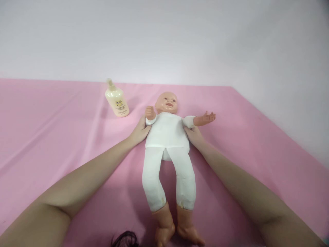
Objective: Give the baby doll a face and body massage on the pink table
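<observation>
A baby doll point(167, 137) with a white cloth body and plastic head, hands and feet lies on its back on a pink sheet point(51, 130), head pointing away from me. My left hand point(140, 130) presses against the doll's side under its bent arm. My right hand point(194, 134) grips the other side of the torso, below the outstretched arm. Both hands hold the doll's chest between them, fingers partly hidden under the body.
A cream pump bottle point(117, 100) stands on the sheet to the left of the doll's head. A plain white wall point(164, 34) rises behind the sheet. The sheet's right edge runs diagonally toward me. A dark tuft of hair point(125, 239) shows at the bottom.
</observation>
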Demonstrator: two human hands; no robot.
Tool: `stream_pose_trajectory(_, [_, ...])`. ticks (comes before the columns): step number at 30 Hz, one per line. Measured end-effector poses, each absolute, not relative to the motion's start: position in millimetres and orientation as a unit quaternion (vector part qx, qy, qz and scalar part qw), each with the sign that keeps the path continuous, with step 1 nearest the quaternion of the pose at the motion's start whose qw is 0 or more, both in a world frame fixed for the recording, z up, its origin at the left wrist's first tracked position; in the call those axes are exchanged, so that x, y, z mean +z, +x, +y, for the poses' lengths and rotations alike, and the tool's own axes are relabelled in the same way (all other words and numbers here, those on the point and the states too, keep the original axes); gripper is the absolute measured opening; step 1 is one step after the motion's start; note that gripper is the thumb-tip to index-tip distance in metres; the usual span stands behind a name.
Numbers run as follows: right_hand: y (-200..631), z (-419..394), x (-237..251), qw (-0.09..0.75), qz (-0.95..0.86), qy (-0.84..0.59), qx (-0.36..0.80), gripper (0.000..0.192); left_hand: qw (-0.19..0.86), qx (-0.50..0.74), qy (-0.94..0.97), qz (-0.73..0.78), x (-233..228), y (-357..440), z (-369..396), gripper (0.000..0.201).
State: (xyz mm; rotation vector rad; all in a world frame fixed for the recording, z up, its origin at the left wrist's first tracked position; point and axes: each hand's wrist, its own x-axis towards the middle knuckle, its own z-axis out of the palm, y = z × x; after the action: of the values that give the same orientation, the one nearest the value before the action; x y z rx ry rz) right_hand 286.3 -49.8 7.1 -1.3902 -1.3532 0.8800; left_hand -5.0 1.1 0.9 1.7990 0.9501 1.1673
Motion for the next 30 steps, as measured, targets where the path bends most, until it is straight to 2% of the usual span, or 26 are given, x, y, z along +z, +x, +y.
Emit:
stream_pose_trajectory(10, [289.0,-47.8,2.7,0.471,-0.564,-0.574,0.361,0.038,0.379,0.459,0.707,0.380,2.5,-2.8,0.0,0.055])
stream_pose_trajectory(16, [288.1,-49.2,3.5,0.477,-0.563,-0.578,0.350,0.035,0.386,0.458,0.710,0.372,1.4,-3.8,0.6,0.046])
stream_pose_trajectory(30, [287.6,-49.2,2.7,0.477,-0.562,-0.573,0.359,0.035,0.407,0.456,0.695,0.379,0.4,-3.5,1.0,0.052])
